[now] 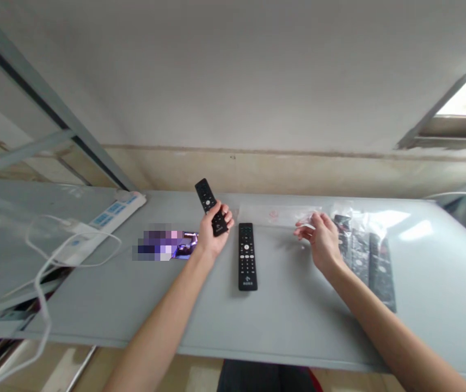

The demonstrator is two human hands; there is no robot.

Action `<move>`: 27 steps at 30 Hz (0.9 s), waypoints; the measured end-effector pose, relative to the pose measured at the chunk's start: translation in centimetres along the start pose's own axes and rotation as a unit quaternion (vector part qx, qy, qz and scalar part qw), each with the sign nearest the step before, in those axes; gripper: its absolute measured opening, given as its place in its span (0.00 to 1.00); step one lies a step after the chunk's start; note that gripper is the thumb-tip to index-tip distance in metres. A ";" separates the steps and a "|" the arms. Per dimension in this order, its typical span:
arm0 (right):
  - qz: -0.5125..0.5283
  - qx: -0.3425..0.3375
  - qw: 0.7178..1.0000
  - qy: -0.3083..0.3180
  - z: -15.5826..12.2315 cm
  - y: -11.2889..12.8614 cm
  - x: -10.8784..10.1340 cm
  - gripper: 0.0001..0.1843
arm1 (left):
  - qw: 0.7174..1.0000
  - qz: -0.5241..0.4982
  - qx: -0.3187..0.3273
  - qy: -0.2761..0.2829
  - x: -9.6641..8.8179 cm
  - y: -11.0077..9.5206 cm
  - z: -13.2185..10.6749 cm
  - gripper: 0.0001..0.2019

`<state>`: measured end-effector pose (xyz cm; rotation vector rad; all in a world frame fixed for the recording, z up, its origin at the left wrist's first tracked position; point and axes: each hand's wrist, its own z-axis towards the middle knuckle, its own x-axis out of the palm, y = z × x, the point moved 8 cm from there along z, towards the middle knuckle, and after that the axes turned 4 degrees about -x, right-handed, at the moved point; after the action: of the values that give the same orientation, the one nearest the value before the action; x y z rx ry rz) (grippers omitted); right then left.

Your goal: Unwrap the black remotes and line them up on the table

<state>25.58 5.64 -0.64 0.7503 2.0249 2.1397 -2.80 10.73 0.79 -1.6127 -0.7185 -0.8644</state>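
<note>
A black remote [211, 207] is raised above the grey table [282, 321], gripped at its lower end by the left hand [213, 231]. The right hand [319, 239] pinches a clear plastic bag [288, 215] — thin and hard to make out. A second remote [246, 256] lies flat between the hands; bagged remotes [366, 250] sit right, a power strip [106, 220] left.

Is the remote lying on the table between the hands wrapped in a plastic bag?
No, the remote lies bare on the table, while the bagged ones sit beyond the right hand.
</note>
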 end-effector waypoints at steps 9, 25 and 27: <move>-0.092 0.002 0.996 0.008 1.0 0.0 -0.7 0.29 | 0.998 0.061 -0.029 0.019 0.5 1.4 -0.1 0.07; -0.543 -0.348 0.760 0.087 -2.0 3.2 2.9 0.27 | 0.996 0.060 -0.072 -0.005 -0.1 2.4 -0.2 0.10; -0.577 -0.327 0.734 0.147 -2.2 1.6 3.6 0.29 | 0.995 0.045 -0.084 -0.020 -0.4 2.6 -0.1 0.09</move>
<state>21.96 4.94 1.90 -0.8074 1.0210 1.8518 -0.91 10.15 -0.92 -1.8022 -0.6089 -0.8483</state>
